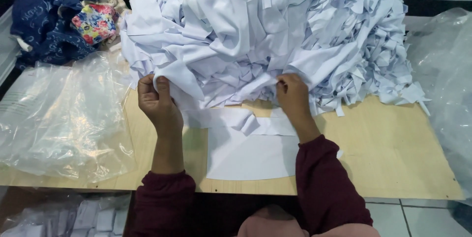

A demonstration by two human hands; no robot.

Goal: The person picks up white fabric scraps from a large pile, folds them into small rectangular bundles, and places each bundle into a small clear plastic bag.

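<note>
Looks like a small garment or sewing workshop; big heap of white fabric offcuts (265, 35) piled on a bare plywood worktable (393, 153); flat cut white fabric piece (248, 156) at the near edge; clear plastic bags (64, 119) alongside; navy and floral cloth (64, 21) in a grey bin (10, 45); tiled floor (418, 220) below.

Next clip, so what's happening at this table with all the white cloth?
A person in dark red sleeves works at a big pile of white fabric pieces on a wooden board. The left hand grips a piece at the pile's front edge; the right hand pinches another. A flat white piece lies between the arms. Clear plastic bags sit left, and dark blue cloth lies beyond.
</note>
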